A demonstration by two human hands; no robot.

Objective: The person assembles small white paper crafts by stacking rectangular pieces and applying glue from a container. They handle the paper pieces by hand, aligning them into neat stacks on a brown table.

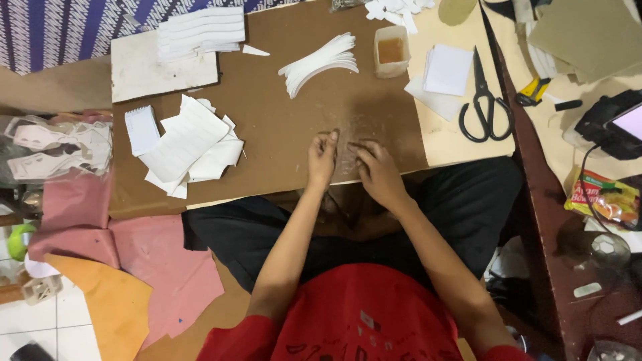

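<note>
I sit cross-legged at a brown board (294, 120) laid across my lap. My left hand (322, 157) and my right hand (376, 170) rest close together on its near edge, fingertips pressing on a small clear, shiny sheet (348, 147) that is hard to make out. The fingers of both hands are bent down onto it. Farther up the board lies a fanned stack of curved white paper strips (319, 63). Beside the strips stands a small clear cup of brownish glue (391, 51).
White paper cutouts (190, 144) and a small notepad (142, 129) lie at the board's left. Black scissors (486, 100) and a stack of white squares (448, 69) sit to the right. Pink and orange sheets (127, 267) cover the floor at left. A snack packet (605, 197) lies far right.
</note>
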